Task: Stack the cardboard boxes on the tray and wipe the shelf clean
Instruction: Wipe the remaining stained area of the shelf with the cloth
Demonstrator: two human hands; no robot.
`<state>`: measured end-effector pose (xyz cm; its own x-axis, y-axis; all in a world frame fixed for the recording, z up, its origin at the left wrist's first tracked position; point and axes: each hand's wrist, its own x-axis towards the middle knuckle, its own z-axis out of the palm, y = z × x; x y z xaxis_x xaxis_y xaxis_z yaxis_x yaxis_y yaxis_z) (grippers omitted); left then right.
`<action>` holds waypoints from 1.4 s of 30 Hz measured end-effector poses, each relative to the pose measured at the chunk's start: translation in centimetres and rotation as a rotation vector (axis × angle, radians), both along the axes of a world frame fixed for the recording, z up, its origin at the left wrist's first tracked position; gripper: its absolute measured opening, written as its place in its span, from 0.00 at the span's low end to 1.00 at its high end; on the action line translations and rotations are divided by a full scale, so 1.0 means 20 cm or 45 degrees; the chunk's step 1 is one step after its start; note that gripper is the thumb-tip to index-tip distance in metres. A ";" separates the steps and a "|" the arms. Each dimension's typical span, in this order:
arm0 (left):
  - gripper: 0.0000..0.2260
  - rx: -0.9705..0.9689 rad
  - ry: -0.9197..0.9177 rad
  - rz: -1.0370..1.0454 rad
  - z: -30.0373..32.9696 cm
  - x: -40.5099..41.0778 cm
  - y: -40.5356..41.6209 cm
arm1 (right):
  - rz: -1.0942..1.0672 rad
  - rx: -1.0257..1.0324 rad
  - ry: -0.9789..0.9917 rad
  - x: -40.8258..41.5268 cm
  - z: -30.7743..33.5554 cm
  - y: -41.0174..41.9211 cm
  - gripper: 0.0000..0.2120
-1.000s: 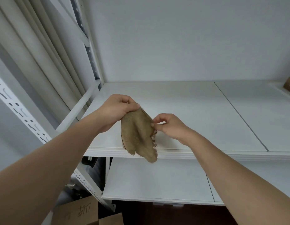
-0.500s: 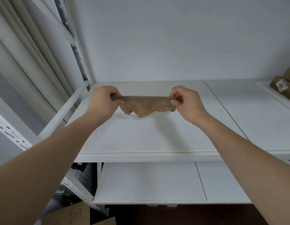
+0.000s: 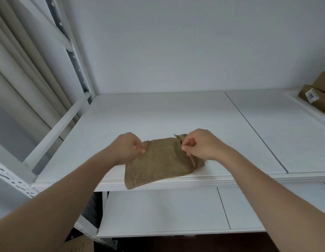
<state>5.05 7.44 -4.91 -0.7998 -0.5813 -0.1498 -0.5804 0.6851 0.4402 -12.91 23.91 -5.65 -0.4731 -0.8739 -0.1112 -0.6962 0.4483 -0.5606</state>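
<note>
- Partly cut off at the right edge of the frame, two brown cardboard boxes sit on a white tray; one bears a blurred, unreadable label.
- Centre frame, a coarse, frayed tan cloth lies on the smooth white shelf, its near corner drooping over the front lip.
- Left hand pinches the cloth's left edge, fingers curled.
- Right hand pinches the right edge likewise.

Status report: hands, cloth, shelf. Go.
Left hand and right hand each pinch an edge of the brown cloth. Cloth spread over shelf front edge. Boxes on tray, far right. Nothing in the way.
</note>
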 end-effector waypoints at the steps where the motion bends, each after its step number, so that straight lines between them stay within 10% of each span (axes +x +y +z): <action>1: 0.07 -0.034 0.084 0.013 -0.03 -0.03 0.04 | 0.014 -0.147 0.020 0.03 -0.06 -0.03 0.05; 6: 0.20 0.012 0.057 -0.130 -0.27 -0.10 0.14 | 0.162 0.091 0.357 0.07 -0.22 -0.09 0.20; 12: 0.16 -0.235 0.299 -0.067 -0.32 -0.12 0.10 | -0.095 0.352 0.832 0.08 -0.15 -0.11 0.09; 17: 0.23 -0.252 -0.040 -0.159 -0.42 -0.12 0.13 | 0.330 0.236 0.391 0.02 -0.30 -0.13 0.26; 38: 0.25 -0.302 -0.225 -0.061 -0.44 -0.36 -0.24 | 0.393 0.224 0.832 -0.15 -0.33 -0.54 0.25; 42: 0.25 -0.323 -0.258 -0.063 -0.44 -0.31 -0.35 | 0.435 0.069 0.534 -0.11 -0.38 -0.63 0.25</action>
<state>-1.16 0.37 -13.64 -0.7968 -0.5816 -0.1640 -0.6020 0.7877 0.1312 -15.02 11.32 -13.33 -0.1767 -0.9840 -0.0228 -0.9664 0.1779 -0.1856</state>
